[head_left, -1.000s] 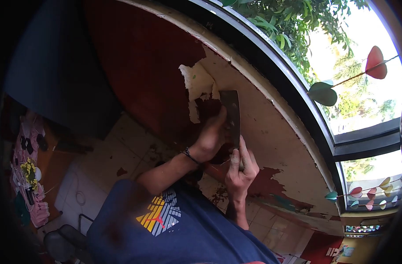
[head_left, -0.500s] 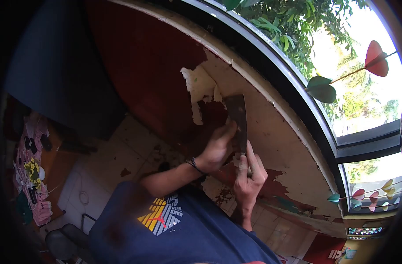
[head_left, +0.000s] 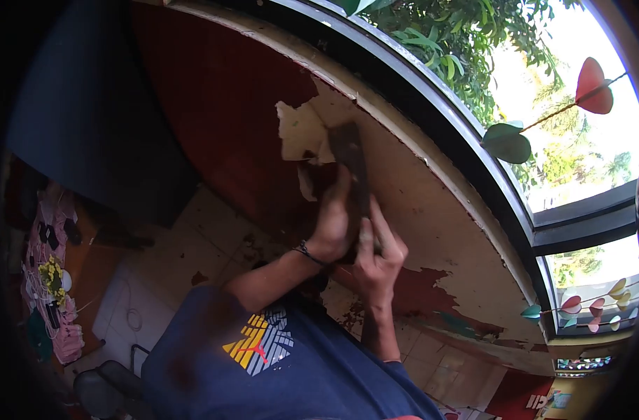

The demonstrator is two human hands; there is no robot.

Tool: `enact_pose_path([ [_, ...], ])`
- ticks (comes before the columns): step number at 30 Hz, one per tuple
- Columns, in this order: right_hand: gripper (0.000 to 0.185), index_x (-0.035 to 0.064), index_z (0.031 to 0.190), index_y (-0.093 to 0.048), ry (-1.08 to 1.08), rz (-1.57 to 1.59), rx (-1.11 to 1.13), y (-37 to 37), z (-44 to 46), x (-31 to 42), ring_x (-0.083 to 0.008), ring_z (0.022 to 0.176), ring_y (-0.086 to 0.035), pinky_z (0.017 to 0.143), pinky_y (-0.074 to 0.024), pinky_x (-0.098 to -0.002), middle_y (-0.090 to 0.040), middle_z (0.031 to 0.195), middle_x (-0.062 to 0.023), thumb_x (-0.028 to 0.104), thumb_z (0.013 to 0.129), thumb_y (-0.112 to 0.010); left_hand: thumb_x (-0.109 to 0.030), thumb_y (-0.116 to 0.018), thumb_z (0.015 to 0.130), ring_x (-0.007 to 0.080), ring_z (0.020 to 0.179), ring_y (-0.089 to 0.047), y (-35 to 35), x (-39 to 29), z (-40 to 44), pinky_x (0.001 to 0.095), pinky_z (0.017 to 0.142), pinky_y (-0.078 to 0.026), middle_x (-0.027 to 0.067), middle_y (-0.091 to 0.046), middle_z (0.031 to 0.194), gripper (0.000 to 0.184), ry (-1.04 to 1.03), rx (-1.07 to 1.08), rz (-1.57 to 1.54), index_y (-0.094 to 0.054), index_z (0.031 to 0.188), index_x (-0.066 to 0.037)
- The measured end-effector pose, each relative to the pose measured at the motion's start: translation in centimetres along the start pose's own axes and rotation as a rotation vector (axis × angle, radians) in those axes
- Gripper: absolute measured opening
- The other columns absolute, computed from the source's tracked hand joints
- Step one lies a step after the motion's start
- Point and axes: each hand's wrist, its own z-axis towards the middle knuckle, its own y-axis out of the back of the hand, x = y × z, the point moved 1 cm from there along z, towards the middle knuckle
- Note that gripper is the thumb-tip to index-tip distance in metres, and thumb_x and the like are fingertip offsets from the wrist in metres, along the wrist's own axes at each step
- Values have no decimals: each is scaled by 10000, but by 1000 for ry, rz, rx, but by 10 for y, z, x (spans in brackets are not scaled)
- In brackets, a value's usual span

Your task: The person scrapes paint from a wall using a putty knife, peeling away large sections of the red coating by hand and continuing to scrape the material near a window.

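A flat dark-bladed scraper [head_left: 350,155] leans along the wall, its wide edge at the border of a loose, peeling flap of paint [head_left: 304,133]. My left hand [head_left: 331,227], with a dark bracelet at its wrist, grips the scraper from the left, fingers partly hidden behind it. Lower down, my right hand [head_left: 380,260] is closed around the scraper's narrow end, thumb and fingers against it. Dark red paint [head_left: 228,91] covers the wall left of the blade. To the right lies a bare beige wall surface [head_left: 431,217].
A black window frame [head_left: 466,115] curves along the wall's upper edge, with heart-shaped garland pieces [head_left: 507,142] hanging by it. Paint flakes [head_left: 199,278] lie on the tiled floor. At left stand a table with pink cloth [head_left: 68,339] and a dark chair [head_left: 99,388].
Both hands and the scraper have moved up and left along the wall. The flap's lower part has shifted and looks more folded.
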Motion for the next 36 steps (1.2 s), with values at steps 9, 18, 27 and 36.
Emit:
enact_pose_path([
  [9, 346, -9, 1195, -562, -44, 6, -1, 13, -17, 9, -164, 641, -552, 604, -458, -277, -583, 767, -112, -32, 852, -518, -420, -443, 947, 93, 790, -558, -9, -5, -17, 281, 697, -453, -1, -571, 873, 322, 132, 27, 209, -545, 959, -115],
  [18, 350, -8, 1221, -541, 49, -80, -22, 7, -24, 8, -118, 591, -491, 536, -418, -257, -558, 724, -74, -14, 874, -497, -369, -375, 977, 144, 862, -589, -1, -9, -16, 332, 814, -473, 25, -591, 922, 343, 118, 98, 165, -555, 1027, -80],
  [27, 362, -21, 1185, -563, -14, -33, 13, 3, -17, 9, -229, 642, -577, 598, -474, -320, -590, 807, -153, -55, 826, -534, -380, -373, 975, 131, 891, -578, 8, -12, -11, 339, 812, -460, 20, -596, 935, 343, 109, 124, 116, -553, 1029, -93],
  [36, 356, -11, 1202, -555, 63, -62, -6, 2, -11, 15, -134, 588, -501, 552, -422, -269, -546, 701, -86, -42, 852, -497, -406, -401, 962, 108, 863, -564, -1, -14, -11, 313, 783, -453, 1, -579, 930, 339, 106, 61, 122, -545, 1023, -105],
])
